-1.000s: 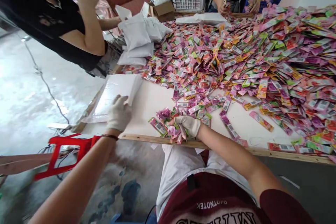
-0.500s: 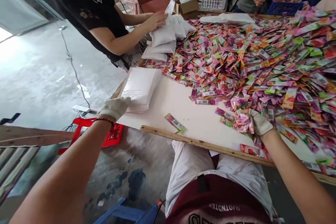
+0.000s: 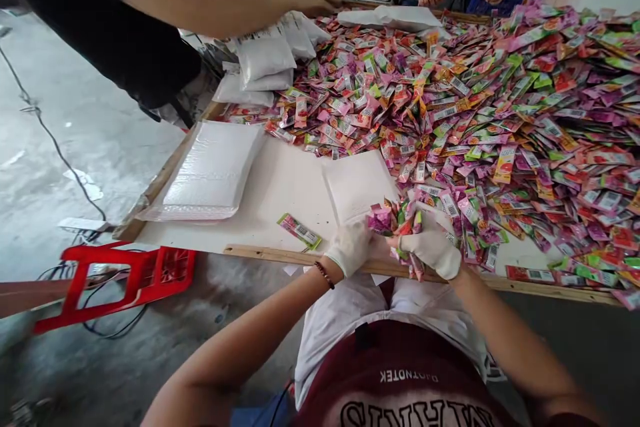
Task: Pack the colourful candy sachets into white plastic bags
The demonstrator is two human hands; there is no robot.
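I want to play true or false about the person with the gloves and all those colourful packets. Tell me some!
1. Both hands wear white gloves: the left hand and the right hand. True.
2. The hands hold a bunch of packets together. True.
3. The stack of white mailers lies to the person's right. False, it lies to the left.
4. The stool on the floor is blue. False, it is red.
5. One single packet lies alone near the table edge. True.

Soft, even daylight lit the scene; shadows were faint. Edges bowed with wide-angle distortion, and the lower corners blurred slightly.
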